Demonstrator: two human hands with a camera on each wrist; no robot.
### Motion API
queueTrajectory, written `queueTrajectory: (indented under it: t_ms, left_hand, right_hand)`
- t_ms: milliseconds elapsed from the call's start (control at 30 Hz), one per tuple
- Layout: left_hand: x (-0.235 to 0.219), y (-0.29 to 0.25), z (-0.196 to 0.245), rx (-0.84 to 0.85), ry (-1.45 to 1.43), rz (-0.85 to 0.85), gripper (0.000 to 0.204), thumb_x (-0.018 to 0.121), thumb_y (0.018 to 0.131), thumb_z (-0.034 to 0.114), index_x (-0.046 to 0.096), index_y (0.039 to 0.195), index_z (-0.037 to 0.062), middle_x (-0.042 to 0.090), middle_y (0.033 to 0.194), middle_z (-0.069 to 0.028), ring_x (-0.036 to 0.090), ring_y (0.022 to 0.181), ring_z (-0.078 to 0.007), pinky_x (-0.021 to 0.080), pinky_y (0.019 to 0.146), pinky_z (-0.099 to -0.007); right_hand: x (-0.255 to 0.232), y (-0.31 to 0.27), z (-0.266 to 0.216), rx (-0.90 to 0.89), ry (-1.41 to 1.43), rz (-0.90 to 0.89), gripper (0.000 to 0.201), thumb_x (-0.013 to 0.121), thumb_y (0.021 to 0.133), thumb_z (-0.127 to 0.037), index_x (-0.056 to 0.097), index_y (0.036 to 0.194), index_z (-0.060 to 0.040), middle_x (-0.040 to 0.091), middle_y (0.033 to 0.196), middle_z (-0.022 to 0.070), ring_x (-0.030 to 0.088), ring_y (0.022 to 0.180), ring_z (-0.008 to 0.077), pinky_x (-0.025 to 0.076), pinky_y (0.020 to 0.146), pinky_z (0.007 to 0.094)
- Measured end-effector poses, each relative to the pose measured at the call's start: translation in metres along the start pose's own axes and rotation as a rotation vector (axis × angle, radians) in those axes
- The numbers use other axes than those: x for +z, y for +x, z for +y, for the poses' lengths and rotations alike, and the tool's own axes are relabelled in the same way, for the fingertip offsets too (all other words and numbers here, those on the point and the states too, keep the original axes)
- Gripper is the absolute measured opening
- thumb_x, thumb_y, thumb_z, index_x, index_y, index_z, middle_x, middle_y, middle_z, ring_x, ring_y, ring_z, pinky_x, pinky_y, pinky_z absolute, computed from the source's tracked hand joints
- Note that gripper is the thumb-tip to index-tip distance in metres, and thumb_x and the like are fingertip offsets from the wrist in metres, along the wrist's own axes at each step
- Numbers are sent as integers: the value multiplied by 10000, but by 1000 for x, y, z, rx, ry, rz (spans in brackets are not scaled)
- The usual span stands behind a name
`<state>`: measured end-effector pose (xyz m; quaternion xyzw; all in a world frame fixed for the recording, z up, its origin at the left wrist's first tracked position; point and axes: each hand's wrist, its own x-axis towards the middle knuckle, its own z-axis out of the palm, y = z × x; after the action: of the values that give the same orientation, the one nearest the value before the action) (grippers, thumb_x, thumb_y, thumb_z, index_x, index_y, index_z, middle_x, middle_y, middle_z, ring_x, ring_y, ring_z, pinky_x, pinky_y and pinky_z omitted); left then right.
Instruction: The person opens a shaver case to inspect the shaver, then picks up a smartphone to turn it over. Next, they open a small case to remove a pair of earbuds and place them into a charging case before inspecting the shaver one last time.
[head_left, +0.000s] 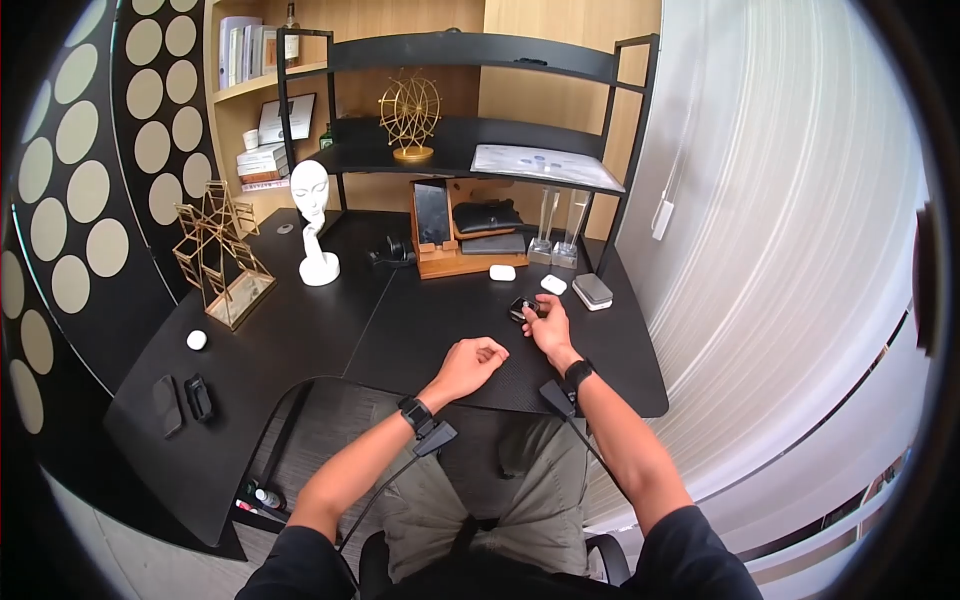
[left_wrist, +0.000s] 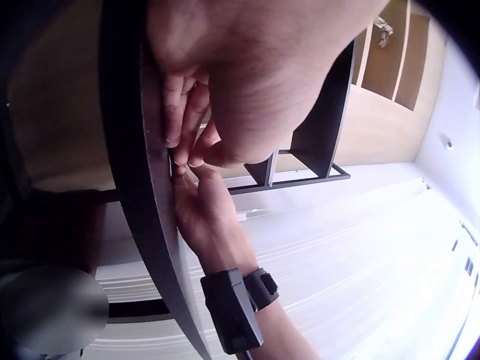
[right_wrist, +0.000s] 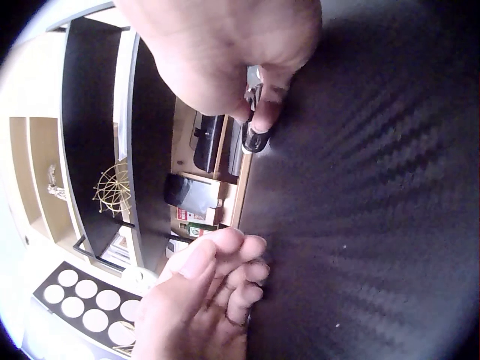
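Note:
My right hand (head_left: 548, 328) is over the right part of the black desk (head_left: 420, 330). Its thumb and fingers pinch a small black object (head_left: 520, 308), whose dark, shiny end (right_wrist: 256, 140) sticks out below the fingertips in the right wrist view. To the left, nearer the desk's front edge, my left hand (head_left: 468, 366) hangs loosely curled with nothing visible in it. In the left wrist view the left hand (left_wrist: 255, 82) fills the top and the right hand (left_wrist: 208, 214) shows beyond it; the black object cannot be made out there.
Two small white cases (head_left: 502, 272) (head_left: 553, 285) and a grey-and-white box (head_left: 592, 291) lie behind the right hand. Farther back are a wooden stand (head_left: 460, 266) and a black shelf (head_left: 380, 158). A white figurine (head_left: 318, 265) and gold wheel model (head_left: 235, 300) stand left.

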<state>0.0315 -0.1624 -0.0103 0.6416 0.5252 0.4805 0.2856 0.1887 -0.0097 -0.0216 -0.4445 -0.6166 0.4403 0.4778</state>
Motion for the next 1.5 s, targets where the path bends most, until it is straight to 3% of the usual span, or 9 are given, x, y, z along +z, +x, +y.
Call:
queueTrajectory:
  t_ms: [133, 467, 567, 667, 733, 900, 1200, 1333, 1500]
  left_hand:
    - [3, 0, -5, 29, -61, 25, 152, 648, 966, 83, 731, 999, -40, 759, 928, -93, 718, 855, -137, 567, 801, -288]
    - [1, 6, -12, 6, -177, 55, 162, 631, 967, 91, 731, 1012, -28, 746, 927, -80, 689, 823, -121, 553, 750, -267]
    - [2, 6, -11, -3, -213, 73, 163, 634, 967, 94, 727, 1013, -31, 742, 929, -81, 685, 814, -119, 548, 733, -261]
    - [3, 5, -16, 3, -228, 93, 168, 642, 954, 100, 729, 996, -38, 746, 913, -85, 689, 794, -119, 551, 724, -263]
    - [4, 5, -17, 20, -239, 103, 172, 649, 941, 103, 734, 980, -41, 752, 896, -88, 694, 776, -120, 556, 720, -267]
    - [3, 2, -12, 11, -200, 85, 153, 625, 958, 78, 718, 975, -43, 731, 907, -71, 664, 777, -106, 540, 693, -252]
    - [1, -2, -12, -35, -230, 185, 141, 618, 957, 62, 710, 980, -41, 726, 906, -85, 670, 772, -123, 543, 700, -263]
    - [1, -2, -13, -20, -247, 211, 144, 615, 960, 64, 707, 991, -42, 728, 915, -86, 673, 787, -125, 550, 721, -266]
    - [1, 1, -16, -40, -194, 192, 146, 619, 963, 72, 709, 982, -41, 729, 919, -84, 672, 799, -119, 553, 736, -267]
  right_hand:
    - [1, -17, 1, -201, -172, 51, 399, 678, 954, -82, 514, 1297, 37, 579, 1225, 205, 686, 670, 167, 572, 601, 316]
    - [-7, -29, 5, -176, -69, 58, 401, 684, 935, -59, 519, 1291, 22, 561, 1181, 182, 670, 633, 153, 569, 619, 311]
    - [-6, -26, -3, -134, -199, 23, 525, 698, 940, -153, 481, 1394, -4, 546, 1307, 218, 721, 859, 249, 582, 799, 370]
    - [1, -14, 2, -194, -343, 80, 736, 707, 925, -359, 393, 1519, -55, 486, 1460, 233, 623, 1205, 356, 495, 1025, 427]
    - [-1, -16, -23, 36, -406, 15, 912, 682, 889, -530, 286, 1593, -106, 420, 1547, 220, 431, 1408, 400, 382, 1143, 445]
    - [5, -21, -25, -50, -659, 135, 621, 742, 844, -524, 676, 1287, -94, 621, 1362, 166, 614, 1224, 366, 484, 1031, 443]
    - [-10, -30, 2, -180, -298, -108, 600, 872, 766, -370, 593, 1209, -77, 729, 1049, 117, 703, 987, 244, 522, 898, 365]
    - [-8, -25, 6, -212, -266, -97, 591, 856, 784, -333, 598, 1230, -43, 725, 1072, 142, 701, 1026, 276, 523, 914, 377]
    - [-2, 8, 26, -213, -401, 154, 502, 806, 863, -239, 615, 1251, 17, 702, 1101, 152, 707, 838, 212, 567, 694, 352]
